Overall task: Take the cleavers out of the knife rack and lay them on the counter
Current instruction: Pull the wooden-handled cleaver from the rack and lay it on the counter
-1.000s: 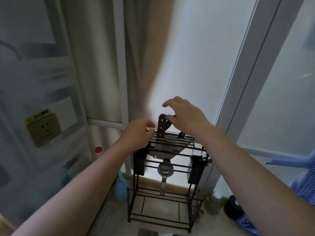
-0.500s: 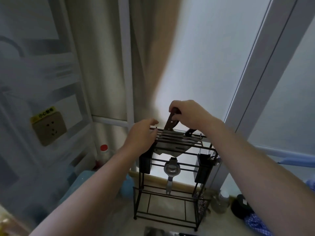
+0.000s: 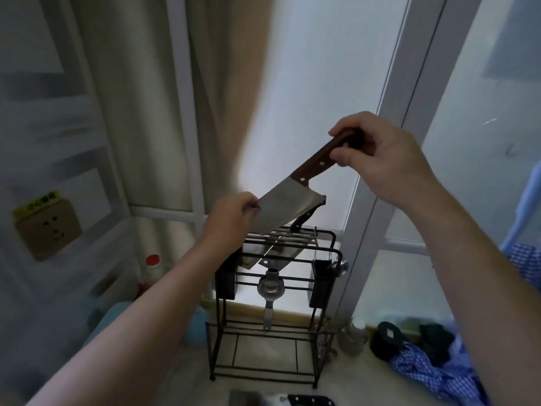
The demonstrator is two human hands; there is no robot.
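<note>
The cleaver [image 3: 288, 206] has come up out of the knife rack [image 3: 292, 253], tilted above it. Right hand [image 3: 377, 159] clamps its brown riveted wooden handle; left hand [image 3: 231, 221] pinches the steel blade's edge.

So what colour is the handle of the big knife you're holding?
Reddish-brown wood with small silver rivets, on the cleaver's handle; the head view shows it clearly.
</note>
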